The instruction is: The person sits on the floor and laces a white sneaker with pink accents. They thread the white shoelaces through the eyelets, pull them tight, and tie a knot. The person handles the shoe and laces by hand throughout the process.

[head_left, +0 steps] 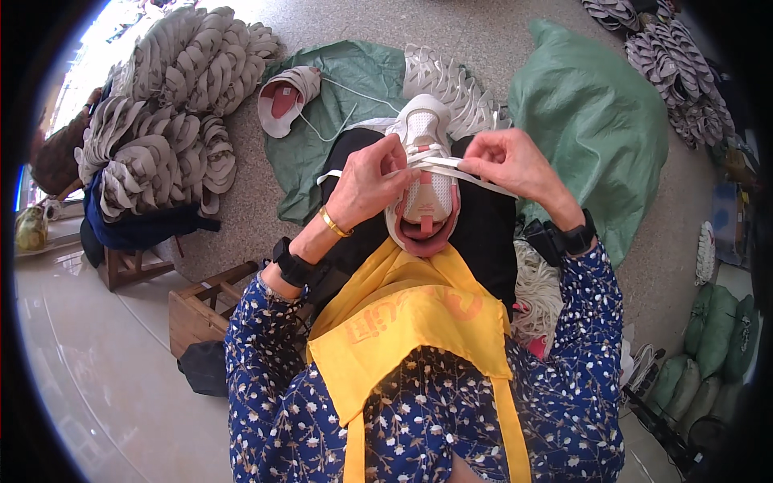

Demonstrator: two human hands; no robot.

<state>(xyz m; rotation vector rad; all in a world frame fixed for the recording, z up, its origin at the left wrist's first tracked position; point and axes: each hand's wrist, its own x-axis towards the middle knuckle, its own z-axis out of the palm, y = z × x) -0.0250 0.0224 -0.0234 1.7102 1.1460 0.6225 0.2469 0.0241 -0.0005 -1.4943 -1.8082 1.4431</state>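
A white and pink shoe upper (423, 201) lies across my lap, toe pointing away and the pink-lined heel opening toward me. White shoelace (437, 160) crosses over its throat. My left hand (372, 182) pinches the lace at the left side of the throat, wrist turned inward. From the right, my right hand (509, 163) has thumb and forefinger closed on a strand of the same lace, held a little apart from the shoe. One loose lace end trails under my right hand, and another sticks out left of my left hand.
Another upper (288, 101) with loose laces rests on a green sheet (354, 68). Beyond the shoe is a row of white uppers (451, 88). Piled uppers (161, 153) stand left, a green sack (588, 121) right. A lace bundle (537, 290) hangs beside my right thigh; a wooden stool (201, 318) is at left.
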